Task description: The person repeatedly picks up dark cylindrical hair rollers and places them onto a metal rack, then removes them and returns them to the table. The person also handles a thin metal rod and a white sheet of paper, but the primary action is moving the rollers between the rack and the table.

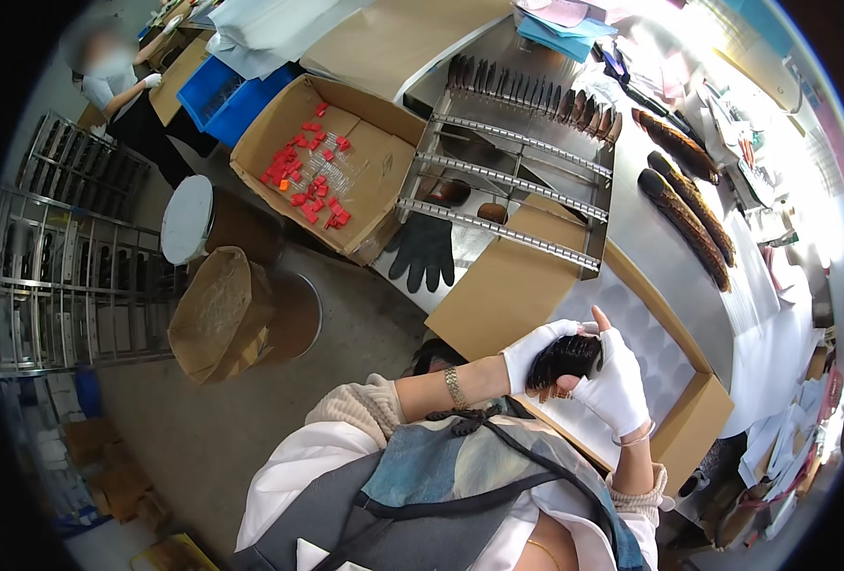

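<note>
Both my hands wear white gloves with some bare fingertips, and they meet over the open cardboard box. Between them is a bundle of glossy black-brown pieces [565, 364] with comb-like ridges; their exact kind is unclear. My left hand [534, 354] closes around its far left side. From the right, my right hand [617, 385] grips it with the thumb at the near edge and a finger pointing up. Below lies the cardboard box [693, 419], lined with a pale dimpled tray. A metal rack [508, 176] beyond it carries a row of dark, thin pieces along its far bar.
Long dark bundles [684, 226] lie on the metal table at right. A carton [384, 124] holds red clips and clear pieces. Nearby are a black glove [424, 252], a blue bin [236, 105], brown drums [294, 319] and metal racks [89, 285]. Another person [122, 95] works at far left.
</note>
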A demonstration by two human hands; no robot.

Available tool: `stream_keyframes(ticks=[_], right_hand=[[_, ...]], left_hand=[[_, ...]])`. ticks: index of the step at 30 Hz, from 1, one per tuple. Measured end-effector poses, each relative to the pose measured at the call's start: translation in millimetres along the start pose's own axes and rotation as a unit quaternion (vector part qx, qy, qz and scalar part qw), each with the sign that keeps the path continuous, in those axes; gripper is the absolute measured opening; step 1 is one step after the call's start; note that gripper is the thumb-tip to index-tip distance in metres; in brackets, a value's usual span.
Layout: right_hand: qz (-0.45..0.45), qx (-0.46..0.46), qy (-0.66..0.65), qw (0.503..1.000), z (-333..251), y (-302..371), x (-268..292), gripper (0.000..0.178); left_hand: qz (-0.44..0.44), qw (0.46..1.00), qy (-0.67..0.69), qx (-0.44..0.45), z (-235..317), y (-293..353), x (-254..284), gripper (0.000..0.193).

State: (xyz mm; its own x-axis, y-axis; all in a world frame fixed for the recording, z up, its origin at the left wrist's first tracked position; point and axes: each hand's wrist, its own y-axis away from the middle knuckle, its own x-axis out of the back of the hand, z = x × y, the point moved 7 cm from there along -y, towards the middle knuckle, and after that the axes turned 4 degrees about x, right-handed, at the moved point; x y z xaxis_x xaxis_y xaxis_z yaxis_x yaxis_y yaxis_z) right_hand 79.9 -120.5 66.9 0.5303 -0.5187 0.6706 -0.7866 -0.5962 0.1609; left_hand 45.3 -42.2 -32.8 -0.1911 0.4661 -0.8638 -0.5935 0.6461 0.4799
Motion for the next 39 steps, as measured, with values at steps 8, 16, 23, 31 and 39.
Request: stream_keyframes(ticks=[8, 16, 23, 31, 39], right_hand=[[0.004, -0.006, 0.048, 0.999, -2, -2, -5, 0.065], [0.078, 0.058, -0.082, 0.992, 12, 6, 5, 0.080], [0.173, -0.058, -0.419, 0.890, 52, 10, 14, 0.086], [0.089, -0.126, -0.407, 0.900, 55, 16, 6, 0.076], [0.100, -0.109, -0.448, 0.882, 56, 23, 0, 0.078]], left_hand=[[-0.014, 1.000, 0.025, 0.000, 1, 9, 6, 0.020], [-0.015, 0.997, 0.040, -0.057, 19, 23, -13, 0.035], [-0.043, 0.999, -0.018, -0.012, 15, 29, -19, 0.043], [-0.101, 0.930, -0.349, 0.045, -7, 22, -33, 0.043], [-0.098, 0.871, -0.481, 0.010, -11, 24, -37, 0.049]])
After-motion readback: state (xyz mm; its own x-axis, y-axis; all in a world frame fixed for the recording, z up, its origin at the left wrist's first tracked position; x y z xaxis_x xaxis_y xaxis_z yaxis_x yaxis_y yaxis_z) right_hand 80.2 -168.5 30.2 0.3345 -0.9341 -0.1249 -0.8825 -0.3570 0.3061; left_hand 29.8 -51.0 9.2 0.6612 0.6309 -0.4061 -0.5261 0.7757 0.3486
